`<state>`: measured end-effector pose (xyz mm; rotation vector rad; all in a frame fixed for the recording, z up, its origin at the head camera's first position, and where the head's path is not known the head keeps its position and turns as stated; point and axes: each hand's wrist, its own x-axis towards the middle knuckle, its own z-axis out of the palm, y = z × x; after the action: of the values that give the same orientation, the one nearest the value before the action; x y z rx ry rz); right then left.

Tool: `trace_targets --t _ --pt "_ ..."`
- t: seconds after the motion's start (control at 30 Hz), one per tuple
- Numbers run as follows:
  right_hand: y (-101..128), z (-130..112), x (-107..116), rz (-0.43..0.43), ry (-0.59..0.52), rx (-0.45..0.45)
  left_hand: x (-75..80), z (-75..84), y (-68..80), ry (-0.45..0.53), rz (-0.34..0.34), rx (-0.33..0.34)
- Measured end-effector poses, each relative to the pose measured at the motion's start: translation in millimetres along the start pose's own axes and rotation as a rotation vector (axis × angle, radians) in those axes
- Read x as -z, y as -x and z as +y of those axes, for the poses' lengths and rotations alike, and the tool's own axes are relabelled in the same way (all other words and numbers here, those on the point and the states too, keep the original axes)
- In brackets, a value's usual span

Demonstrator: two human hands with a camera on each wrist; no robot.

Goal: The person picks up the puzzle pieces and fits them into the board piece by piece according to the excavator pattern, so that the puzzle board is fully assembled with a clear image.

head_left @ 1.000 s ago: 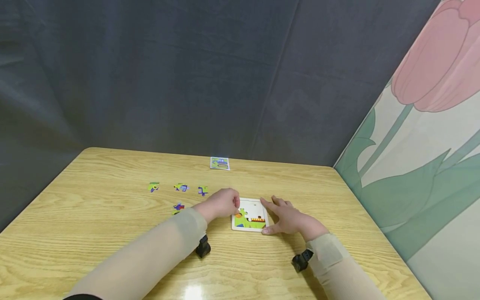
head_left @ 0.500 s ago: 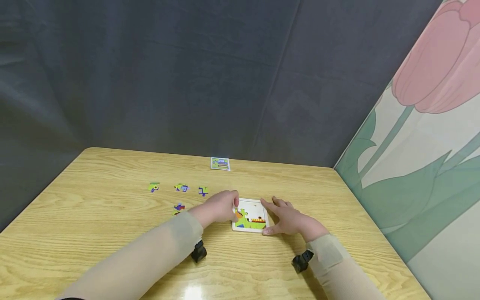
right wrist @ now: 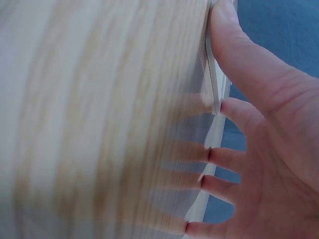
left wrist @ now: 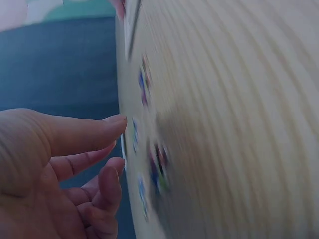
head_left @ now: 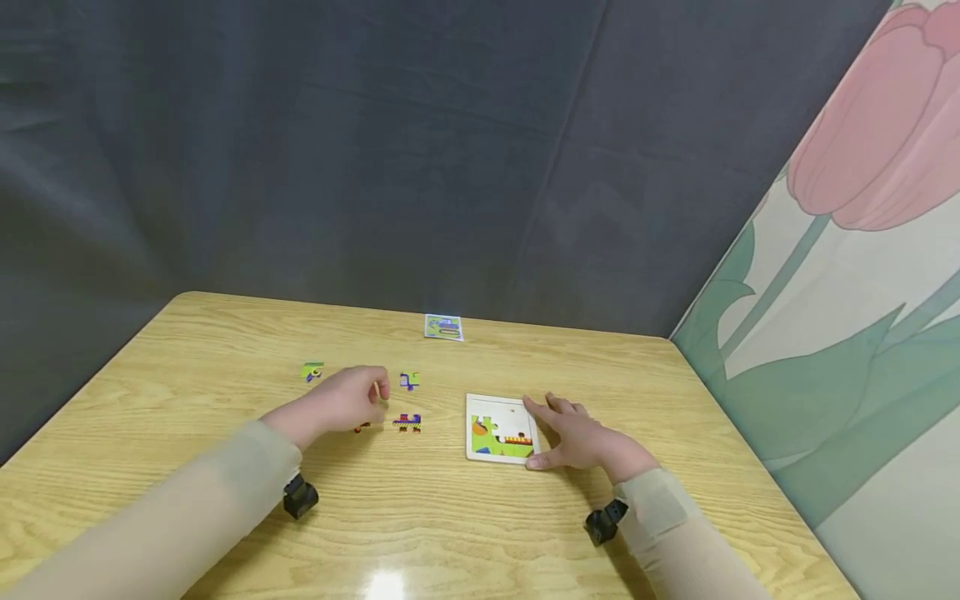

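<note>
Left hand (head_left: 341, 404) was above the loose pieces on the left half of the table (head_left: 487, 525), thumb apart from the bent fingers, moderate gap, nothing held in either view. Puzzle tray (head_left: 501, 408) lay flat to the right of that hand, well apart from it. Right hand (head_left: 577, 437) was on the tray's right side, fingers spread wide: thumb on the near right corner, index fingertip at the far right corner, remaining fingertips down on the table. Fitted pieces (head_left: 495, 447) filled the tray's near strip and part of its left side, mostly green, with an orange patch and a red-yellow striped bit; rest of the tray bed showed white. Loose stock: green piece (head_left: 312, 371) just beyond the left wrist, blue-and-green piece (head_left: 408, 381) right of the fingertips, striped piece (head_left: 407, 422) nearer the person, plus a red-marked piece (head_left: 363, 427) mostly hidden under the hand. Left wrist view had the pieces blurred, prints not readable there. Small picture card (head_left: 444, 327) lay near the table's far edge. Black wrist cameras (head_left: 300, 497) sat at both beige sleeves (head_left: 667, 508). Dark curtain (head_left: 337, 150) behind, tulip-painted wall (head_left: 885, 533) at right.
</note>
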<state>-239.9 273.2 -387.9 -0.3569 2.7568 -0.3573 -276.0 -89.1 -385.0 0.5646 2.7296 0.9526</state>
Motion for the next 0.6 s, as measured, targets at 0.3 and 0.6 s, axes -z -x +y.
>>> trace_targets --t 0.3,0.6 --pt "0.9 0.0 0.1 0.003 0.004 0.006 8.9 -31.4 13.1 0.012 -0.002 0.037" --pt "2.5 -1.0 0.4 0.002 0.004 0.006 9.1 -29.1 17.0 0.027 -0.033 0.033"
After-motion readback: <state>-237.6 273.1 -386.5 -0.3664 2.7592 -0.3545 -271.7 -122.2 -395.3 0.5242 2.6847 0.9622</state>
